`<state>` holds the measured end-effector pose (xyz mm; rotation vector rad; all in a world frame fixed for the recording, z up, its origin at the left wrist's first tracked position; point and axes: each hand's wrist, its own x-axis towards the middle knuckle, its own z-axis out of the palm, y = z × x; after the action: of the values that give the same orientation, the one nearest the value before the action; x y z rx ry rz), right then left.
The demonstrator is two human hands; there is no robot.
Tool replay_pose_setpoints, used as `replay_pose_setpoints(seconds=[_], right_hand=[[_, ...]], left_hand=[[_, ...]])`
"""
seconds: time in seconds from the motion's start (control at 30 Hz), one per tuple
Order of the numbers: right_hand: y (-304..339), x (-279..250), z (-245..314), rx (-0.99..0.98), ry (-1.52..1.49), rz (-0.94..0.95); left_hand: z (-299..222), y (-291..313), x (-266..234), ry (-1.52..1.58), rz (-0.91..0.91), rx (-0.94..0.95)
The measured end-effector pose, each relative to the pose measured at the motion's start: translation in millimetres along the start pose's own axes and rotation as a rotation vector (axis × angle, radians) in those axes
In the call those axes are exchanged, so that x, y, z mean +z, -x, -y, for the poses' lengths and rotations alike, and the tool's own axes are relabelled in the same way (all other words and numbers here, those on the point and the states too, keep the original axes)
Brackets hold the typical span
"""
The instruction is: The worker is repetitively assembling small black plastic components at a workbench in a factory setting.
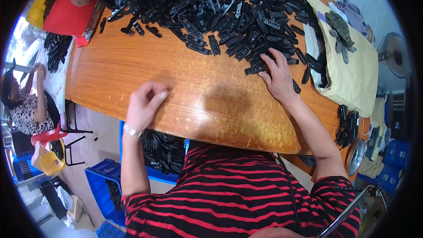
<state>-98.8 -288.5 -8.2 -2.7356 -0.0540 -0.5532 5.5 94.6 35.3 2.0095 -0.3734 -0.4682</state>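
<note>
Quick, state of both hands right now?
Left hand: curled over the brown wooden tabletop; contents cannot be told.
Right hand: fingers spread at a black elongated plastic piece; grip cannot be told.

Blk. pcs. (pixel 229 25) too many to count, 1 co-worker (pixel 30 109), 1 wristband (pixel 131 131)

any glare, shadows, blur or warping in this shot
Head view: pale glare on the wooden table, with a soft dark shadow beside it; the left hand looks slightly blurred; fisheye distortion bows the table's edges, and black fills the picture's corners.
</note>
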Motion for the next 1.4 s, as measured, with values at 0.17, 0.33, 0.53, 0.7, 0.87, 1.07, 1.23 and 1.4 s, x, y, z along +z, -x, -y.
replay_pose_setpoints(seconds=[0.17, 0.33, 0.53, 0.7, 0.87, 1.07, 1.23, 1.4], right_hand=[[-14, 6, 1, -0.082, 0.038, -0.016], [-27, 16, 14, -0.167, 0.084, -0.114], [-28, 16, 36, -0.198, 0.09, -0.151], [-26, 25, 49, -0.253, 0.042, -0.126], [-26, 40, 74, -0.288, -0.015, -0.047], [-38, 39, 98, -0.229, -0.206, -0.056], [-55, 19, 108, -0.155, -0.584, 0.016], [-49, 31, 92, 0.089, -0.776, 0.187]], left_hand=[[-18, -83, 62, -0.373, -0.324, 0.549], [-20, -113, 85, -0.638, -0.304, 0.655], [-10, -102, 79, -0.622, -0.277, 0.626], [-7, -82, 72, -0.63, -0.258, 0.526], [-16, -63, 69, -0.285, -0.131, 0.393], [-9, -56, 71, 0.554, 0.209, 0.021], [-15, -52, 72, 0.496, 0.251, -0.051], [-15, -57, 80, 0.559, 0.15, -0.006]])
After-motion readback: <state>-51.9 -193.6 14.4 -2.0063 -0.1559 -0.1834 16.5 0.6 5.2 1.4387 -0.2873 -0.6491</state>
